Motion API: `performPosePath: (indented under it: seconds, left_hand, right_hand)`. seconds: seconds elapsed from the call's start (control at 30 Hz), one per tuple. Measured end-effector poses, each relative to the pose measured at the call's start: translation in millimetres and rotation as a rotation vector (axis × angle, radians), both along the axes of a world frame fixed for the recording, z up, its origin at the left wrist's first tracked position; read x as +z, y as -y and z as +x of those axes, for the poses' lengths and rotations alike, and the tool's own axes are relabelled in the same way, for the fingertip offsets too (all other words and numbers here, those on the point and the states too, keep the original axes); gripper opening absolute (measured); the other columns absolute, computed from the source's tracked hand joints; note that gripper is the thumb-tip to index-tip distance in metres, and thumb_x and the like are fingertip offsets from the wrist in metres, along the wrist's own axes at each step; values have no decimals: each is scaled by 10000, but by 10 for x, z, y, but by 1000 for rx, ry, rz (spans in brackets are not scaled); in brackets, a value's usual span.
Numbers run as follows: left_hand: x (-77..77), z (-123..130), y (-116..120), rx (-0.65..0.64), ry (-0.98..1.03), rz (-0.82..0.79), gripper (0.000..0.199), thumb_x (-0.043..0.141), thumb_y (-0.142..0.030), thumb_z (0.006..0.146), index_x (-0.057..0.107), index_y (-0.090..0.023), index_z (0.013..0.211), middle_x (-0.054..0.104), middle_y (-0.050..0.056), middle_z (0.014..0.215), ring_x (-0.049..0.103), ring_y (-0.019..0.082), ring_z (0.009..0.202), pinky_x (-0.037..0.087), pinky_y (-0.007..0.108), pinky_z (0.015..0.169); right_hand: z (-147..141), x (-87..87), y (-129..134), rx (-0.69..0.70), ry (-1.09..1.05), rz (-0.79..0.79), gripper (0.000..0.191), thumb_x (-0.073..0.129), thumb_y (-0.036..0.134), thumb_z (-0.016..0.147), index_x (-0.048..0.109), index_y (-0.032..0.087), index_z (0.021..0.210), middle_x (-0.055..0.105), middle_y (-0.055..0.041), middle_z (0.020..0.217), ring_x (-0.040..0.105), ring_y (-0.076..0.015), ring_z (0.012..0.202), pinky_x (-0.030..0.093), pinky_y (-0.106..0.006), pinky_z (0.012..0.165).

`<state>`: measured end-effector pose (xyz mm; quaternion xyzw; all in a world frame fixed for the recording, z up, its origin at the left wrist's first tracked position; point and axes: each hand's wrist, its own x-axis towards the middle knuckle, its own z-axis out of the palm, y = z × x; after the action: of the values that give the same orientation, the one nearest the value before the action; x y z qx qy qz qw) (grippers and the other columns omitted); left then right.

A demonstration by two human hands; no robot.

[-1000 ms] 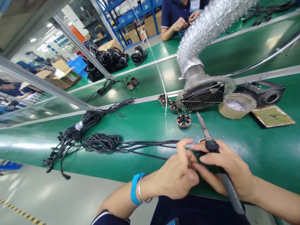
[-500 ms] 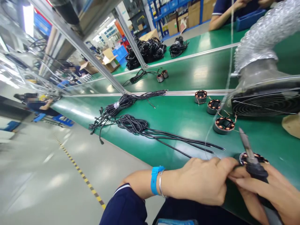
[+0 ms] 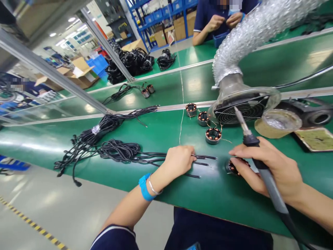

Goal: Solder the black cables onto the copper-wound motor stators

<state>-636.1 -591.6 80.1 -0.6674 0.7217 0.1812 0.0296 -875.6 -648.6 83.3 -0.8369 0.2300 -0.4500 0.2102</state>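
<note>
My left hand (image 3: 179, 160) is closed over the black cables (image 3: 149, 155) near their stripped ends, its fingertips pinching one of them. A thin pale wire (image 3: 181, 104) hangs down to just behind that hand. In my right hand (image 3: 278, 166) is a soldering iron (image 3: 264, 173), its tip pointing up and to the left. The thumb and fingers of this hand also reach round a copper-wound stator (image 3: 234, 167), partly hidden by them; whether they grip it I cannot tell. Several similar stators, one of them a nearer stator (image 3: 213, 135), stand behind on the green bench.
A fume fan (image 3: 238, 110) with a silver duct (image 3: 234, 55) stands at the back right. Beside it are a round tub (image 3: 278, 123) and a sponge tray (image 3: 316, 139). A tied cable bundle (image 3: 101, 128) lies left. Across the bench, a person's hands (image 3: 217, 23) are at work.
My left hand has moved away from the right hand to the cable ends. My right hand still holds the soldering iron and is now by the stator. The view has turned right.
</note>
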Motion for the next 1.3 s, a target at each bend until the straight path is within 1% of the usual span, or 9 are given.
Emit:
performPosePath:
  seconds: [0.17, 0.3, 0.4, 0.57, 0.73, 0.87, 0.97, 1.13, 1.3]
  left_hand:
    - [-47, 142, -63, -185, 94, -181, 214, 440, -201, 954, 648, -164, 918, 700, 80, 835, 662, 232, 807, 474, 331, 715]
    - [33, 78, -116, -148, -160, -517, 186, 434, -213, 962, 614, -173, 939, 699, 52, 805, 651, 174, 745, 477, 290, 719]
    - [163, -130, -95, -157, -314, -580, 125, 479, -221, 946, 592, -184, 909, 687, 30, 766, 631, 159, 688, 458, 278, 673]
    - [282, -396, 19, -205, -576, -323, 124, 478, -231, 951, 575, -184, 891, 611, -7, 691, 547, 128, 621, 404, 256, 619]
    - [283, -448, 151, -180, -850, -140, 285, 355, -330, 1021, 553, -175, 887, 580, 37, 858, 522, 146, 827, 422, 278, 783]
    - [190, -480, 129, 19, -1164, 154, 356, 351, -511, 1013, 476, -190, 924, 478, -42, 664, 404, 94, 587, 337, 227, 583]
    - [111, -498, 90, 65, -1359, 269, 412, 481, -594, 942, 472, -189, 1014, 332, -93, 590, 267, 75, 509, 226, 213, 497]
    - [15, -543, 72, 198, -1517, 253, 438, 528, -624, 903, 433, -197, 932, 353, -108, 515, 252, 72, 460, 221, 209, 471]
    - [-6, -508, 95, 242, -1397, 188, 395, 486, -581, 936, 431, -198, 855, 351, -82, 616, 289, 80, 530, 258, 221, 517]
  right_hand:
    - [-19, -46, 30, -23, 33, -34, 382, 689, 49, 788, 583, 243, 1099, 689, -33, 919, 631, -194, 763, 519, -357, 650]
    - [-32, -77, 12, -68, 41, 20, 359, 698, 100, 800, 577, 229, 1113, 714, -46, 980, 683, -201, 801, 569, -347, 701]
    - [-24, -48, -31, -36, 53, 137, 370, 705, 178, 823, 553, 221, 1157, 709, -70, 1079, 713, -193, 840, 607, -310, 721]
    - [5, 27, -93, -65, 127, 149, 278, 673, 110, 838, 576, 242, 1063, 710, -8, 888, 709, -153, 746, 599, -250, 645]
    - [51, 33, -93, -77, 167, 120, 281, 675, 87, 845, 578, 248, 1054, 714, -1, 910, 695, -131, 695, 594, -244, 631]
    - [93, 31, -104, -186, 163, 109, 232, 708, 139, 831, 584, 245, 995, 674, 23, 814, 642, -108, 592, 550, -225, 545]
    - [133, 27, -139, -197, 178, 70, 206, 687, 132, 839, 582, 239, 981, 663, 30, 789, 616, -95, 559, 529, -208, 521]
    - [232, -19, -219, -241, 176, 43, 168, 693, 142, 838, 575, 233, 917, 647, 41, 713, 603, -98, 531, 506, -205, 496]
    - [262, -72, -252, -166, 123, 2, 200, 707, 132, 815, 574, 217, 939, 645, 28, 714, 600, -115, 576, 524, -236, 557]
